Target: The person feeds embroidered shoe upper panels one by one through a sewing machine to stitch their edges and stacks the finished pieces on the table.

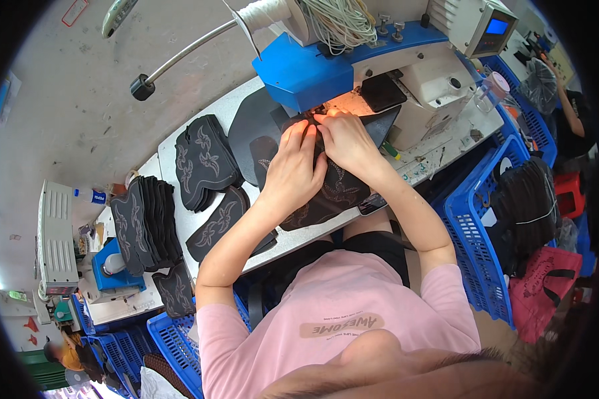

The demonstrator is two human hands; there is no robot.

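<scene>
Beneath the blue head of a sewing machine [306, 73] lies a black embroidered piece [339, 189], its stitched vine pattern facing up and its near end at the table edge. My left hand [293, 166] rests on the piece with fingers stretched toward the lit needle area. Close beside it, my right hand [349, 143] has its fingers bent and pressed together on the piece's far part. The fingertips of both hands nearly meet at the needle, which I cannot make out. A stack of similar pieces [206, 159] lies to the left, with more pieces [223, 226] nearer me.
Further left stands a thick stack of black pieces [143, 223]. A phone-like dark slab [383, 92] lies by the machine. A thread cone [266, 13] and a control box with a lit screen [489, 33] are above. A blue crate [476, 233] stands at my right.
</scene>
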